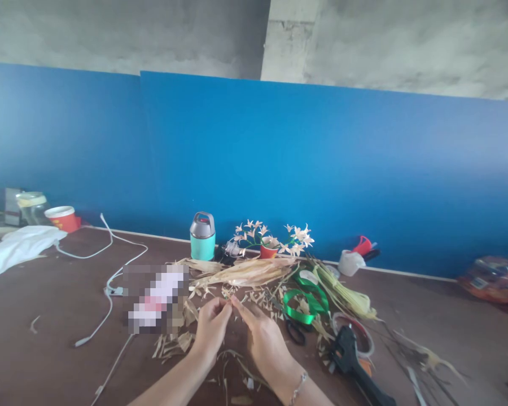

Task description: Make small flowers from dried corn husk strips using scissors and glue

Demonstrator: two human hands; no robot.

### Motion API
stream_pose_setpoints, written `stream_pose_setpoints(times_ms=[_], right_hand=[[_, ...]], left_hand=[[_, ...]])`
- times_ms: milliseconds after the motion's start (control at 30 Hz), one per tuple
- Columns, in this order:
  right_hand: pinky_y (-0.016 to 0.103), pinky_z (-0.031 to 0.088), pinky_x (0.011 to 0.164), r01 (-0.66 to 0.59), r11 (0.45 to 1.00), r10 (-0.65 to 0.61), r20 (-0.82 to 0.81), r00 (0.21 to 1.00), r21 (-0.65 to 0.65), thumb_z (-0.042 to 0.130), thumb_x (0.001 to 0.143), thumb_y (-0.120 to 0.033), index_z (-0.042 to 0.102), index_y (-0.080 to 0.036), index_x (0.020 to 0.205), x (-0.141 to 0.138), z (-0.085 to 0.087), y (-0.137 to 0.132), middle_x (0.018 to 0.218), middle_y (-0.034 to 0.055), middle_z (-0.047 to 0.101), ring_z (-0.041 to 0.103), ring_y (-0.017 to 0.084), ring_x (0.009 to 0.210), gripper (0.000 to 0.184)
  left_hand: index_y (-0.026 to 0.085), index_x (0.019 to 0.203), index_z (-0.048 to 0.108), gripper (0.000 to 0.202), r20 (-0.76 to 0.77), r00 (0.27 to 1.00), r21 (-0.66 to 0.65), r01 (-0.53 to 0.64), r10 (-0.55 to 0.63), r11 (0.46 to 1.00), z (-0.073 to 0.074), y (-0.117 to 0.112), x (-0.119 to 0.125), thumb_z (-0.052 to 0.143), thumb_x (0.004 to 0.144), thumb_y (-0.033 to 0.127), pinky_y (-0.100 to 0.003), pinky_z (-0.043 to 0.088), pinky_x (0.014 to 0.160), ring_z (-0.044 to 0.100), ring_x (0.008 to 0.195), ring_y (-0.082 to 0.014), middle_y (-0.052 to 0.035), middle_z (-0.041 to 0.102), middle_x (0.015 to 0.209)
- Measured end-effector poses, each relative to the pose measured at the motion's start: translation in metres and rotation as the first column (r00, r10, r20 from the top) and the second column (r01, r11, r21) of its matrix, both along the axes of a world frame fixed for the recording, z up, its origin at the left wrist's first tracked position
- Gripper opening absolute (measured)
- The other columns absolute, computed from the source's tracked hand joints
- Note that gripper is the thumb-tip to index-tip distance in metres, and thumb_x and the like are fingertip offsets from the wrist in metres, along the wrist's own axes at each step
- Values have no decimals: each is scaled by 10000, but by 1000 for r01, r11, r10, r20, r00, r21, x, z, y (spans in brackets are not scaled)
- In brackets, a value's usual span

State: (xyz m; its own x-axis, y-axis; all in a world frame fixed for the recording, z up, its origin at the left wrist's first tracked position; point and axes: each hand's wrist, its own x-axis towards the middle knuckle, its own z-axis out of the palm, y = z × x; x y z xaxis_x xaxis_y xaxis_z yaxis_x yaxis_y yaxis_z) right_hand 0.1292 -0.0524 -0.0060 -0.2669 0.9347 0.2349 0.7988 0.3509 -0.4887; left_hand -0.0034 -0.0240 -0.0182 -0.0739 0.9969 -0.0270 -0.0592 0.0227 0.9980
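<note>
My left hand [210, 327] and my right hand [266, 338] meet at the fingertips above the table, both pinched closed. What sits between the fingers is too small and blurred to name. Just beyond them lies a bundle of dried, pale husks [254, 273], with cut scraps [175, 345] scattered around. To the right of my right hand are black-handled scissors [295, 332], partly covered, and a loose coil of green ribbon [300, 316]. A black glue gun [350, 354] rests farther right, against a roll of tape [368, 341].
Behind the husks stand a red pot [269, 250] with pale husk-like flowers [298, 237] and a turquoise flask [202, 245]. A pixelated object [156, 299] and white cables [110, 282] lie left. Greenish strands [342, 293] lie right. A blue partition [254, 158] borders the table.
</note>
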Motion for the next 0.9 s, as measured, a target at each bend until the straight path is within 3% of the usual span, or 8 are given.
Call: stream_pose_setpoints(times_ms=[367, 433, 500, 567, 633, 700, 767, 900], right_hand=[[215, 487, 605, 233, 971, -238, 288, 928, 54, 364, 707, 63, 386, -321, 1318, -1, -3, 2, 936, 94, 643, 658, 164, 687, 722], [246, 487, 636, 279, 960, -272, 173, 946, -16, 357, 700, 55, 427, -286, 1300, 8, -1, 9, 949, 105, 649, 653, 175, 713, 693], [278, 476, 724, 196, 979, -203, -151, 967, -60, 355, 754, -26, 467, -234, 1278, 18, 3, 16, 952, 92, 657, 630, 185, 808, 574], [264, 477, 612, 104, 973, -195, -490, 849, -207, 358, 819, -169, 455, -206, 1286, 23, 9, 19, 772, 48, 660, 600, 160, 645, 478], [210, 400, 439, -85, 903, -241, -662, 709, -420, 406, 823, -273, 403, -216, 1318, 23, 14, 18, 588, -15, 586, 489, 114, 453, 498], [171, 313, 372, -230, 805, -291, -703, 649, -547, 473, 783, -269, 389, -239, 1323, 18, 17, 14, 504, -58, 510, 395, 80, 376, 547], [176, 342, 381, -238, 777, -307, -681, 665, -583, 472, 761, -227, 442, -246, 1290, 13, 16, 12, 482, -63, 502, 404, 79, 368, 530], [343, 492, 785, -179, 932, -53, -608, 792, -315, 393, 722, -114, 594, -208, 1156, 8, 9, 12, 814, 38, 690, 632, 176, 780, 488]], left_hand=[[160, 525, 550, 259, -71, 997, 4, 4, -4, 1000, 4, -2, 2, 586, 640, 389, -204, 292, 453, 394, 456, -97, 44, 458, 470], [156, 554, 574, 262, -91, 996, -2, -10, 9, 1000, 6, -2, 0, 585, 653, 398, -205, 290, 458, 403, 469, -100, 34, 490, 491], [151, 574, 592, 260, -109, 994, -7, -26, 25, 1000, 8, -2, -1, 587, 661, 397, -207, 295, 467, 418, 487, -107, 25, 509, 504], [148, 574, 595, 268, -100, 994, -9, -37, 36, 999, 9, -1, -1, 591, 656, 402, -211, 309, 480, 433, 504, -117, 21, 508, 507], [146, 587, 600, 275, -69, 997, -22, -23, 21, 1000, 9, -1, -1, 596, 643, 415, -216, 330, 490, 452, 513, -126, 18, 517, 520], [147, 616, 605, 268, -33, 999, -37, 9, -10, 999, 8, -1, 0, 597, 636, 415, -220, 347, 495, 472, 517, -134, 17, 532, 535], [149, 626, 603, 255, -15, 999, -39, 33, -34, 999, 7, -1, 0, 594, 640, 404, -218, 352, 495, 477, 516, -133, 23, 529, 531], [154, 586, 574, 263, 11, 1000, -45, 28, -27, 999, 5, -1, 1, 599, 640, 410, -204, 329, 473, 441, 486, -111, 41, 488, 498]])
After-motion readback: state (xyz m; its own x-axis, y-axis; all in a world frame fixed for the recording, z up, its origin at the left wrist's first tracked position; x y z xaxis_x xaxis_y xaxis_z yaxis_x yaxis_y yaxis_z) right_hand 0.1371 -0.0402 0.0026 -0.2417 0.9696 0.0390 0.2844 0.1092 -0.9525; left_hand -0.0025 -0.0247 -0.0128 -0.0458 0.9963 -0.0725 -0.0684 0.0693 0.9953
